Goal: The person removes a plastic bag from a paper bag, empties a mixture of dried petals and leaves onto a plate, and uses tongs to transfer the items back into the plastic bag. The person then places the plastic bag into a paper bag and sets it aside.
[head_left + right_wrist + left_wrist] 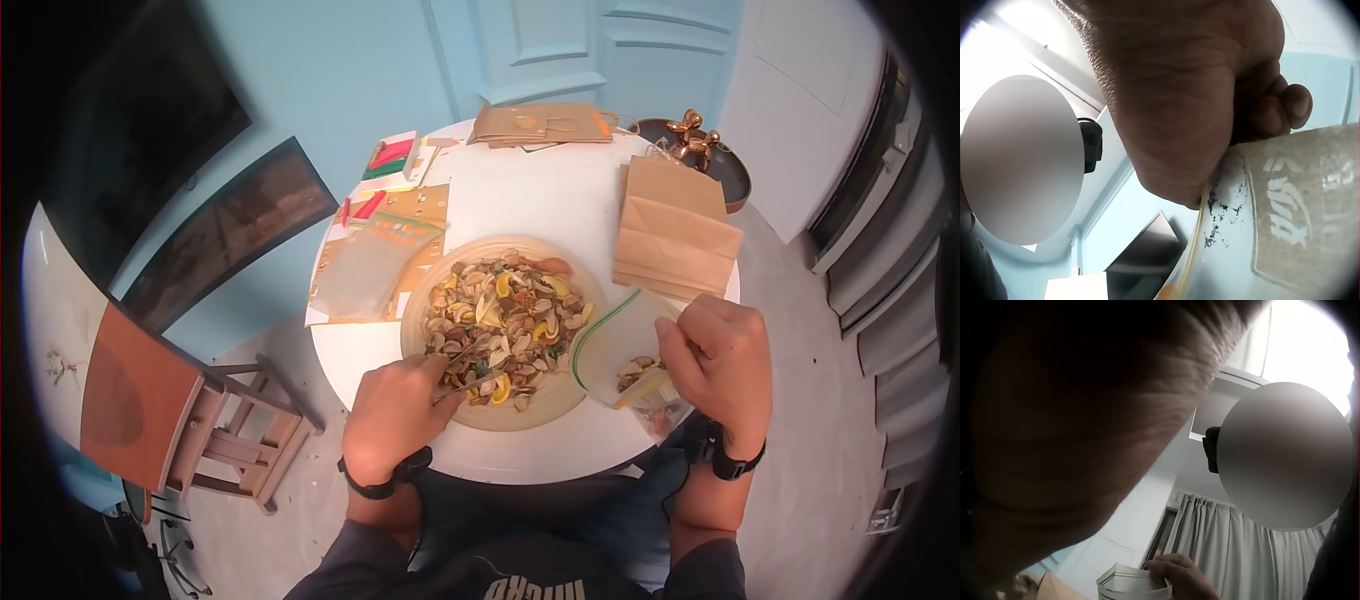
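Note:
My left hand (pixel 398 410) holds a pair of metal tongs (pixel 478 383), whose two arms reach over the near-left part of a heap of dried petals and yellow peel-like pieces (pixel 500 325). The heap lies on a round, pale wooden plate (pixel 415 300). To its right, my right hand (pixel 725 365) pinches the upper edge of a clear zip bag (pixel 610 345) with a green seal strip. The bag's mouth gapes toward the plate, and some dried pieces (pixel 635 374) lie inside. Pale printing on the bag (pixel 1291 212) fills the lower right of the right wrist view.
A flat, frosted zip bag (pixel 360 272) lies left of the plate on patterned sheets. Brown paper bags (pixel 675 225) are stacked at the right, and more brown paper (pixel 540 124) lies at the back. Behind the right stack, a dark tray (pixel 738 180) carries a shiny balloon-dog figure (pixel 692 138).

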